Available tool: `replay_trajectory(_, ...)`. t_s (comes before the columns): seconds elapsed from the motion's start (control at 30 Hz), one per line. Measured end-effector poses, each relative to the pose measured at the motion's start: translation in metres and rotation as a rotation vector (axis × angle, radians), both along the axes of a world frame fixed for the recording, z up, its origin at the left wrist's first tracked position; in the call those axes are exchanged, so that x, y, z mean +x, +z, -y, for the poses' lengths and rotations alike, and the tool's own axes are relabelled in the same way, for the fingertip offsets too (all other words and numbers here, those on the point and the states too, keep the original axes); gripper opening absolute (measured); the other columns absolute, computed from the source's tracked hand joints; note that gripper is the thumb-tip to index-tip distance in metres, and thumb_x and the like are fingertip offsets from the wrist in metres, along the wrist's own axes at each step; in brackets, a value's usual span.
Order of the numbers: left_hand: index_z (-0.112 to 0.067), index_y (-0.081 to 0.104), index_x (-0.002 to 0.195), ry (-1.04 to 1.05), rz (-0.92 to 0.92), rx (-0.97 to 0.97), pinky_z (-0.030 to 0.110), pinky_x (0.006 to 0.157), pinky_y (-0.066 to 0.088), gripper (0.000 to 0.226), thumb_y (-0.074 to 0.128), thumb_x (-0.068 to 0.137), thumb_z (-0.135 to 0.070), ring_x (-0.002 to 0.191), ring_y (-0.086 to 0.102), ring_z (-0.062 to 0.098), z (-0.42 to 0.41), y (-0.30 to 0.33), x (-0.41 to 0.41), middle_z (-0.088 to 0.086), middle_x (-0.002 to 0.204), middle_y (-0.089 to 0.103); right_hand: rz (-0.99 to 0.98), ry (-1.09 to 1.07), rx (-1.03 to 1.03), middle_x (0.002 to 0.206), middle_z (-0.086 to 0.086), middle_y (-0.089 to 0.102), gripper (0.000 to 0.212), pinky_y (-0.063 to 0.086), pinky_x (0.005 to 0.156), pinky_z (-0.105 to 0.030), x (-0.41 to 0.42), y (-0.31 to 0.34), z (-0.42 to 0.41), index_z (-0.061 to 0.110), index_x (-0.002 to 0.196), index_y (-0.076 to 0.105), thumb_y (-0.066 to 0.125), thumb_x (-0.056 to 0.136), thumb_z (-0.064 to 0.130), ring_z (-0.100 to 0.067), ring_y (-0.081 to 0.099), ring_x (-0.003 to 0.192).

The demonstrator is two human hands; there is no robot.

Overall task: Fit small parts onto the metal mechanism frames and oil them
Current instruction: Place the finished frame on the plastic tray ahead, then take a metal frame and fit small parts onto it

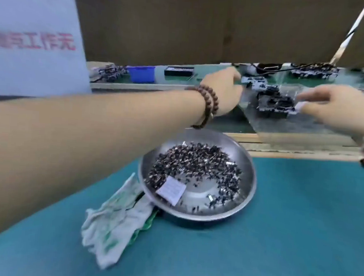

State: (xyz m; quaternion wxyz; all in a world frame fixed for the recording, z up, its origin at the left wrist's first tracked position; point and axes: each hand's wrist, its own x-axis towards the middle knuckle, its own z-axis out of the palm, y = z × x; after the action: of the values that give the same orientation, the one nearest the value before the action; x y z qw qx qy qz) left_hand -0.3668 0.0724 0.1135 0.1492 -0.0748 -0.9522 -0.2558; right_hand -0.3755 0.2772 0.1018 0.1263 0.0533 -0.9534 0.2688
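Hands [222,91] at frames [275,101], sign [33,43] reading 工作

Glossy metal bowl [245,197], crumpled cloth glove [116,223], wooden-bead bracelet [206,105]

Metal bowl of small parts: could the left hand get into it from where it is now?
Probably yes. The left hand is out over the belt beyond the bowl, whose open top has only a paper slip lying on the parts. Pulling back and down looks unobstructed.
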Motion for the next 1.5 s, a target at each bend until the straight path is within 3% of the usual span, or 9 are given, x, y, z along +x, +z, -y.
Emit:
replay_trajectory(0.2,-0.017,0.048,0.127,0.035,-0.086,0.039,0.021,0.099,0.038,0.033,0.042,0.096,-0.026,0.115,0.052,0.011,0.064,0.066,0.089,-0.002,0.127,0.055,-0.052,0.309,-0.175,0.073,0.011,0.068,0.011,0.058,0.077,-0.026,0.093,0.051,0.06,0.032,0.088,0.071,0.062,0.084,0.028,-0.001,0.062,0.065)
replay_trajectory(0.27,-0.016,0.047,0.128,0.025,-0.084,0.039,0.025,0.1,0.039,0.033,0.041,0.096,-0.026,0.114,0.053,0.012,0.075,0.075,0.129,-0.001,0.126,0.056,-0.013,0.386,-0.237,0.078,-0.003,0.069,0.014,0.057,0.081,-0.04,0.13,0.058,0.087,0.026,0.093,0.071,0.061,0.085,0.027,-0.014,0.062,0.07)
replay_trajectory(0.5,-0.018,0.038,0.134,0.133,0.038,-0.058,0.022,0.077,0.037,0.039,0.04,0.097,-0.029,0.1,0.055,0.018,0.125,0.061,0.256,0.001,0.117,0.059,0.063,0.647,-0.114,0.092,0.02,0.065,0.015,0.042,0.074,-0.009,0.246,0.053,0.164,0.032,0.098,0.065,0.056,0.085,0.028,0.01,0.057,0.085)
replay_trajectory(0.63,-0.018,0.029,0.14,0.184,0.208,-0.175,0.024,0.091,0.037,0.048,0.043,0.095,-0.028,0.116,0.05,0.02,0.167,0.031,0.315,0.002,0.132,0.05,0.175,0.667,-0.134,0.095,0.017,0.066,0.014,0.045,0.079,-0.02,0.282,0.025,0.195,0.031,0.098,0.063,0.056,0.087,0.027,-0.001,0.06,0.09)
replay_trajectory(0.83,-0.031,0.004,0.146,0.142,0.585,-0.576,0.045,0.111,0.018,0.096,0.057,0.073,-0.066,0.138,0.011,0.017,0.214,-0.03,0.383,-0.007,0.15,0.012,0.469,0.583,-0.296,0.103,0.012,0.057,0.028,0.048,0.089,-0.025,0.312,-0.035,0.229,0.019,0.117,0.055,0.057,0.09,0.023,-0.009,0.058,0.096)
replay_trajectory(0.93,-0.029,-0.003,0.146,0.171,0.587,-0.729,0.053,0.109,0.008,0.11,0.059,0.066,-0.072,0.141,-0.003,0.023,0.224,-0.051,0.389,-0.002,0.154,0.001,0.755,0.492,-0.54,0.088,0.002,0.052,0.034,0.051,0.062,-0.021,0.325,-0.053,0.254,0.007,0.124,0.043,0.054,0.092,0.015,-0.019,0.061,0.092)
replay_trajectory(1.03,-0.026,0.002,0.146,0.158,0.535,-0.751,0.059,0.106,0.008,0.106,0.057,0.068,-0.071,0.14,0.005,0.025,0.225,-0.068,0.387,0.004,0.152,0.009,0.893,0.411,-0.709,0.078,-0.002,0.048,0.013,0.045,0.048,-0.018,0.334,-0.064,0.276,0.009,0.103,0.043,0.05,0.093,0.007,-0.031,0.065,0.096)
replay_trajectory(1.3,-0.015,0.007,0.145,0.136,0.464,-0.701,0.069,0.102,-0.003,0.097,0.053,0.076,-0.065,0.135,0.017,0.034,0.212,-0.077,0.386,0.016,0.146,0.018,0.783,0.367,-0.748,0.072,-0.009,0.056,0.032,0.047,0.041,-0.025,0.33,-0.074,0.282,0.006,0.111,0.041,0.058,0.086,-0.002,-0.015,0.054,0.054)
replay_trajectory(1.5,-0.009,0.022,0.142,0.102,0.559,-0.431,0.068,0.102,-0.01,0.046,0.033,0.1,-0.024,0.13,0.016,0.044,0.174,-0.062,0.381,0.022,0.144,0.02,0.688,0.356,-0.544,0.052,-0.008,0.066,0.028,0.047,0.063,-0.034,0.306,-0.082,0.241,0.003,0.096,0.055,0.068,0.075,-0.008,-0.025,0.058,0.06)
